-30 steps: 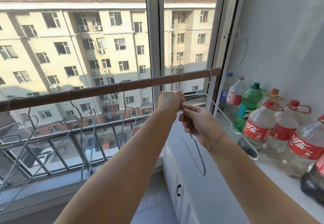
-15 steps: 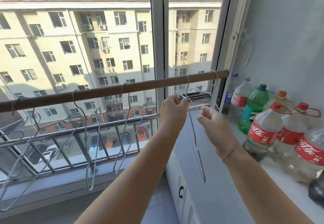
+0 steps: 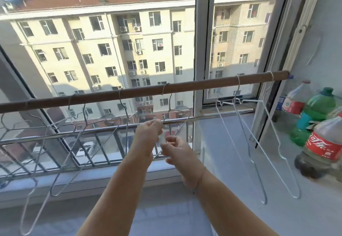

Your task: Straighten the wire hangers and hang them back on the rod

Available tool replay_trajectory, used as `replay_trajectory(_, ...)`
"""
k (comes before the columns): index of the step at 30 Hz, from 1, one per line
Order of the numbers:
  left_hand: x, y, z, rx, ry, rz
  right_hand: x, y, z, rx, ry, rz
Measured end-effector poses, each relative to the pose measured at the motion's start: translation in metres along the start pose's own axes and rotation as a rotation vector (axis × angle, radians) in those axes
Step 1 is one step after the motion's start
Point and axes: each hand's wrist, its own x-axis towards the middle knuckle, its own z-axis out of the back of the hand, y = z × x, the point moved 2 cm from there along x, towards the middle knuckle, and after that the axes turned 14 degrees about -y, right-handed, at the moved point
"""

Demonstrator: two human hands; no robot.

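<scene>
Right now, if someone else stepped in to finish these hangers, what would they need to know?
Left hand grips the held hanger by its neck; right hand pinches its lower wire. Its hook is on the rod.
Two hangers hang near the rod's right end, seemingly finished.
To do: straighten the held one, then the crooked hangers further left.

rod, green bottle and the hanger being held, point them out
rod (image 3: 185, 86): head view, bare stretch just left of the window post
green bottle (image 3: 321, 106): head view, upper body below the cap
held hanger (image 3: 181, 126): head view, slanted wire arm on its right side
</scene>
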Motion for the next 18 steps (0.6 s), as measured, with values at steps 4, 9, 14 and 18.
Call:
replay_trajectory(4,0.008,-0.004,0.001,-0.095,0.281,0.279,0.0,-0.001,-0.014,0.137,-0.007,-0.068)
replay_trajectory(9,0.025,-0.019,-0.008,-0.25,0.461,0.364,-0.002,0.014,-0.01,0.241,-0.098,0.083)
replay_trajectory(14,0.044,-0.034,-0.027,-0.301,0.426,0.36,0.004,0.037,-0.005,0.232,-0.163,0.182)
replay_trajectory(18,0.054,-0.038,-0.049,-0.344,0.405,0.428,0.019,0.04,0.006,0.206,-0.263,0.19)
